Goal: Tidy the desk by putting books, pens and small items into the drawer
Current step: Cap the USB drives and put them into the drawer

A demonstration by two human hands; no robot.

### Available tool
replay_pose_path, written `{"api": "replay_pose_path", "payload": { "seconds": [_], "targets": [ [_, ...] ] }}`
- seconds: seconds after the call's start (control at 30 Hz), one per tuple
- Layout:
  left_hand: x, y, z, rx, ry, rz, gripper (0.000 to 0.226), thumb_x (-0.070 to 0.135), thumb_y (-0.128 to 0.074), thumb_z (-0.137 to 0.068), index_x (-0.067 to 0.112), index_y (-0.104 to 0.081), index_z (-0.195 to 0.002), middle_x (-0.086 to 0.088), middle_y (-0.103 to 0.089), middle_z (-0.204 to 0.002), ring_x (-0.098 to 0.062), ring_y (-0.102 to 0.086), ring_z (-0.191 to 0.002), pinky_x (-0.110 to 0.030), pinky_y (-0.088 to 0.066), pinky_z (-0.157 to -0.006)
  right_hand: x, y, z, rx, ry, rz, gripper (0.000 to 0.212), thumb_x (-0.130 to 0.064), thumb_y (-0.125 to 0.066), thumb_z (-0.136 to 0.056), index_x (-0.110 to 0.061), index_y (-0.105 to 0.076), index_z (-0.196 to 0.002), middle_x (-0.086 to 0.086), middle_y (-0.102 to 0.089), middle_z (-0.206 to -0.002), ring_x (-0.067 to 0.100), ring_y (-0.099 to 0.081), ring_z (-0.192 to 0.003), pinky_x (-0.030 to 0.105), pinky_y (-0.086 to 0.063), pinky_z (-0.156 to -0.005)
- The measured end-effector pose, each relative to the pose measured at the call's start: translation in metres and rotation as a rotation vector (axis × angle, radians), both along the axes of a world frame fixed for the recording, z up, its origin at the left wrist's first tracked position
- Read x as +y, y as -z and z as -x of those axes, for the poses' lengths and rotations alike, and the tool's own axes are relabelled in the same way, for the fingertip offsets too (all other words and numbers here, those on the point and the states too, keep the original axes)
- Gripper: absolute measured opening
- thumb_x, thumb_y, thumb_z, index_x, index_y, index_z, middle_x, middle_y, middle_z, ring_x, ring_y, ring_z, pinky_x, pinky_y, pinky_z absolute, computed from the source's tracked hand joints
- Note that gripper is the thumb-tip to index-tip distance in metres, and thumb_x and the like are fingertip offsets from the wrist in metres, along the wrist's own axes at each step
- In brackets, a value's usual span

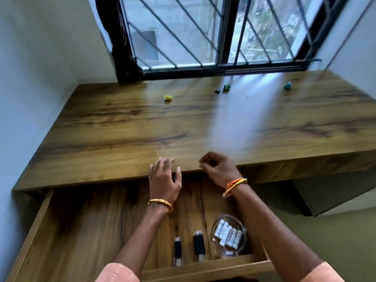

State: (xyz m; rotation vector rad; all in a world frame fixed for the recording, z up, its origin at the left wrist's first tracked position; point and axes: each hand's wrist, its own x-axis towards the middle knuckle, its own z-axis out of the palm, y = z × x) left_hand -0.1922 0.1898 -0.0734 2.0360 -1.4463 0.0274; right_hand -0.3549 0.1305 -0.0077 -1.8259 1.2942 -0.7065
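- A person's left hand (163,176) reaches over the front edge of a wooden desk (183,127), fingers spread and relaxed, grasping nothing; whether the fingertips touch the wood cannot be told.
- The right hand (218,166) hovers just beside it at the same edge, fingers curled loosely inward; motion blur hides whether anything is pinched between them.
- A gold bangle (160,202) circles the left wrist, and orange and yellow threads (235,186) wrap the right one.
- Beneath both forearms the drawer (81,220) stands pulled wide open, its wooden floor matching the desk top.
- Near the drawer's front wall lie two black, pen-like items (178,249) with pale ends, side by side and roughly parallel.
- Just right of them sits a clear glass dish (228,235) holding several small white cylinders with printed labels, partly covered by the right forearm.
- Still on the desk, well apart from the hands, lie small items near the window (203,31): a crumpled yellow piece (168,98) to the left, a small black object (217,91) touching or just beside a green crumpled piece (226,87), and a blue-green piece (288,85) at far right.
- Daylight from the barred window streaks across the desk top.
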Motion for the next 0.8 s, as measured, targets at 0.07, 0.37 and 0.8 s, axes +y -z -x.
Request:
{"api": "replay_pose_path", "payload": {
  "seconds": [0.07,0.37,0.8],
  "targets": [
    [-0.021,-0.007,0.008,-0.011,0.05,-0.006,0.041,0.039,-0.038,-0.082,0.013,-0.063,-0.104,-0.008,-0.062,-0.104,-0.03,-0.059,-0.102,-0.046,-0.044,-0.096,-0.031,-0.002,0.016,0.047,0.15,0.089,0.007,-0.011,-0.067,-0.08,-0.012,-0.071,-0.085,0.005,-0.071,-0.084,0.014,-0.064,-0.079,0.011,-0.044,-0.069],
    [-0.115,-0.011,0.077,-0.126,0.25,-0.26,0.035,0.037,-0.049,-0.09,0.022,-0.057,-0.121,-0.005,-0.051,-0.128,-0.023,-0.044,-0.123,-0.042,-0.025,-0.107,-0.094,0.047,0.093,0.564,0.372,0.209,0.039,-0.04,-0.054,-0.085,-0.017,-0.057,-0.115,0.01,-0.049,-0.126,0.031,-0.047,-0.115,0.042,-0.038,-0.096],
    [-0.134,0.011,0.123,-0.085,0.028,-0.157,0.049,0.04,-0.043,-0.076,0.016,-0.065,-0.112,-0.013,-0.058,-0.13,-0.033,-0.051,-0.123,-0.048,-0.033,-0.106,-0.099,0.082,0.112,0.548,0.329,0.447,0.039,-0.049,-0.047,-0.077,-0.022,-0.06,-0.104,0.004,-0.056,-0.118,0.024,-0.051,-0.107,0.037,-0.033,-0.09]
  ]
}}
